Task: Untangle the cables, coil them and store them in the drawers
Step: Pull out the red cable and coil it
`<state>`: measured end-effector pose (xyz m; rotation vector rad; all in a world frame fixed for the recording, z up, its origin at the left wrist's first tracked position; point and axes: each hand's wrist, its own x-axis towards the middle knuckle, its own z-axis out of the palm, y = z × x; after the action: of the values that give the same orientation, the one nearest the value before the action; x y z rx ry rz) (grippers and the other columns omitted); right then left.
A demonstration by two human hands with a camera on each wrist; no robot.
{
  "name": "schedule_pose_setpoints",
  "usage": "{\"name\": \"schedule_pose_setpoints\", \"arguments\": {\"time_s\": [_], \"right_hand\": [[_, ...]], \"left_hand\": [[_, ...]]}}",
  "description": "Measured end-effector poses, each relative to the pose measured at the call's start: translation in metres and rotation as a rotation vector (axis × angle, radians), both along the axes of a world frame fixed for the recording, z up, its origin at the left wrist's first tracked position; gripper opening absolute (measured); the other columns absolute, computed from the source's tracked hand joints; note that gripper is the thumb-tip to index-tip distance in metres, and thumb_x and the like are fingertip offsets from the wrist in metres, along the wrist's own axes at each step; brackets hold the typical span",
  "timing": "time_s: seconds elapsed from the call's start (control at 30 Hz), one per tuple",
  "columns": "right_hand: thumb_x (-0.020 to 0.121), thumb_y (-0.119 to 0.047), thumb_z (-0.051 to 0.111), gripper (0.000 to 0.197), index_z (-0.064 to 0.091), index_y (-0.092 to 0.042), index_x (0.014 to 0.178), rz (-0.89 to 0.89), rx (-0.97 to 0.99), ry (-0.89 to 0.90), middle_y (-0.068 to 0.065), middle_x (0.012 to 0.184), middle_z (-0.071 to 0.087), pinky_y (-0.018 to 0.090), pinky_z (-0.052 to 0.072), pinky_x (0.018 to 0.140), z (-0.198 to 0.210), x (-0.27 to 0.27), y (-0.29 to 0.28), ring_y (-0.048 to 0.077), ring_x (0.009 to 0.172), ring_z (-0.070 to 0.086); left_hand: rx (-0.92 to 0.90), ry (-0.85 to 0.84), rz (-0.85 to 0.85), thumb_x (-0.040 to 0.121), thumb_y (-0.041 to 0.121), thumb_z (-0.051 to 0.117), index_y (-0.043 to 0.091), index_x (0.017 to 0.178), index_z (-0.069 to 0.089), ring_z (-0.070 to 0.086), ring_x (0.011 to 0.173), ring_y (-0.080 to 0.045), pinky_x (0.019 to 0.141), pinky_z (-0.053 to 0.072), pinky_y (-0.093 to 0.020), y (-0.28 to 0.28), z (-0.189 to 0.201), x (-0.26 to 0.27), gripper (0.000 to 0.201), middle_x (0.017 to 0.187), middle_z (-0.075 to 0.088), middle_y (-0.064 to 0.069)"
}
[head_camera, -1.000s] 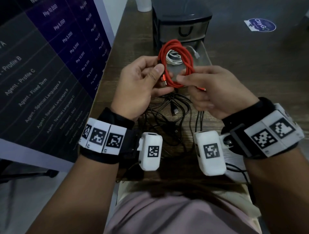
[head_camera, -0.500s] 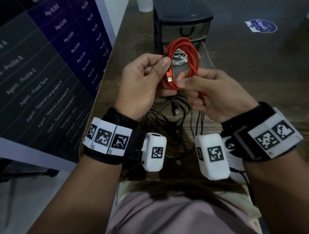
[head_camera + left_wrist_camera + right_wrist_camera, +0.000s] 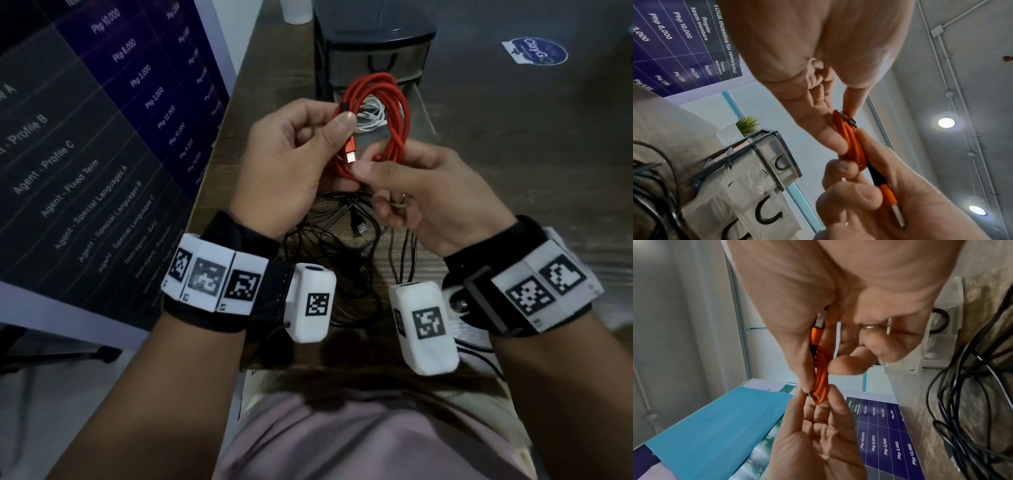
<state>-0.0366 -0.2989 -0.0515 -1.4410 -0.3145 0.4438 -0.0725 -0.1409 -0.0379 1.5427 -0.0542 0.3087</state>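
A coiled red cable (image 3: 387,113) is held up between both hands above the wooden table (image 3: 513,144). My left hand (image 3: 301,150) pinches the coil's left side between thumb and fingers, with one red plug (image 3: 350,152) pointing down beside the thumb. My right hand (image 3: 421,185) pinches the coil's lower end (image 3: 821,374), and the other plug (image 3: 890,199) lies along its palm. A tangle of black cables (image 3: 346,240) lies on the table under the hands. Behind stands a small dark drawer unit (image 3: 373,44), its lower drawer (image 3: 423,109) pulled out with a white cable (image 3: 371,118) inside.
A dark printed banner (image 3: 85,137) stands along the table's left edge. A round sticker (image 3: 534,51) lies on the table at the far right. A white cup base (image 3: 296,12) stands left of the drawer unit.
My left thumb has slid up the coil and the red plug now hangs below it. My right fingers moved in under that plug. The coil stays raised in front of the drawers.
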Motion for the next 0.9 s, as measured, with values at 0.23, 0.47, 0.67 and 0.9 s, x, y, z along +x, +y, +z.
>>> {"name": "schedule_pose_setpoints", "arguments": {"time_s": [0.23, 0.47, 0.67, 0.9], "right_hand": [[0.077, -0.017, 0.080, 0.008, 0.073, -0.015, 0.079, -0.056, -0.127, -0.137, -0.006, 0.061, 0.064, 0.024, 0.037, 0.050, 0.007, 0.003, -0.003, 0.012, 0.054, 0.052], [0.072, -0.007, 0.083, 0.028, 0.067, -0.018, 0.093, -0.058, -0.096, -0.078, 0.003, 0.078, 0.072, 0.023, 0.040, 0.047, -0.002, 0.004, 0.003, 0.012, 0.053, 0.055], [0.075, -0.008, 0.079, 0.018, 0.066, -0.019, 0.075, -0.062, -0.141, -0.036, -0.004, 0.058, 0.066, 0.024, 0.037, 0.050, -0.004, 0.005, -0.003, 0.012, 0.051, 0.055], [0.075, -0.010, 0.079, 0.009, 0.071, -0.006, 0.074, -0.111, -0.281, -0.164, 0.007, 0.061, 0.065, 0.019, 0.041, 0.045, -0.003, 0.005, -0.004, 0.015, 0.054, 0.061]], "left_hand": [[0.039, 0.010, 0.003, 0.098, 0.011, 0.058, 0.007, 0.094, 0.062, 0.068, 0.062, -0.016, 0.051, 0.057, -0.026, 0.000, -0.003, 0.003, 0.007, 0.068, 0.069, 0.001], [0.147, -0.020, 0.030, 0.094, 0.014, 0.064, 0.004, 0.095, 0.063, 0.069, 0.071, -0.035, 0.060, 0.060, -0.046, -0.002, -0.005, 0.006, 0.011, 0.078, 0.068, -0.022], [0.187, 0.032, -0.020, 0.094, 0.011, 0.063, 0.002, 0.099, 0.065, 0.068, 0.062, -0.019, 0.052, 0.057, -0.027, -0.001, -0.008, 0.003, 0.011, 0.075, 0.067, -0.015], [0.183, 0.087, -0.088, 0.094, 0.008, 0.062, 0.009, 0.097, 0.068, 0.069, 0.066, -0.015, 0.059, 0.060, -0.028, 0.000, -0.009, 0.005, 0.007, 0.075, 0.069, -0.003]]}}
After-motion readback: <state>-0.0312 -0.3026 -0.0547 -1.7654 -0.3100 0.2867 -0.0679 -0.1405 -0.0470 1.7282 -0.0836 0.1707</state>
